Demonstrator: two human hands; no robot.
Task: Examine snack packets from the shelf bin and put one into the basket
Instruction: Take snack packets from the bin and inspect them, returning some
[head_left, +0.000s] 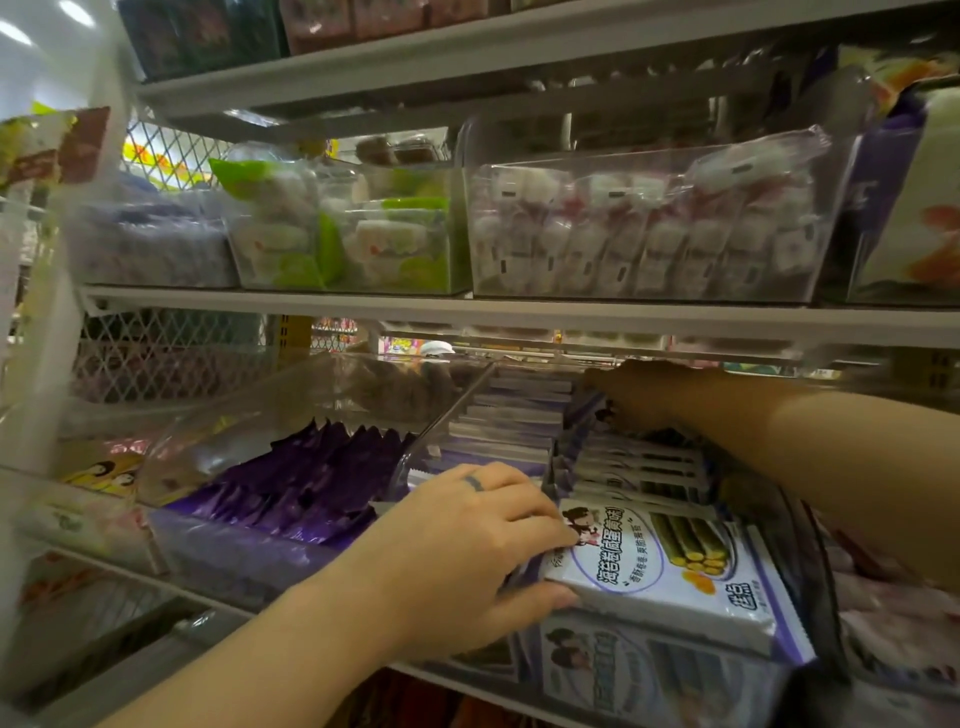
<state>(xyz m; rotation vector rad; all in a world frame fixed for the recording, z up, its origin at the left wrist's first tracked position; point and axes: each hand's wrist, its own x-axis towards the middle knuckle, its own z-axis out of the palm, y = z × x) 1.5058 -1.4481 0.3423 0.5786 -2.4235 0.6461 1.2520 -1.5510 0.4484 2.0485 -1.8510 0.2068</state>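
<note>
A clear shelf bin (810, 551) at lower right holds a row of white and purple snack packets (639, 467). My left hand (467, 551) grips the front packet (670, 571) by its left edge, thumb under it and fingers on top; the packet is tilted forward over the bin's front. My right hand (634, 389) reaches deep into the back of the same bin and touches the packets there; its fingers are hidden behind them. No basket is in view.
A neighbouring clear bin (249, 525) on the left holds dark purple packets (306, 483). The shelf above (519, 312) carries clear bins of green and pink sweets (639, 234). A white mesh side panel (171, 358) and upright post stand at the left.
</note>
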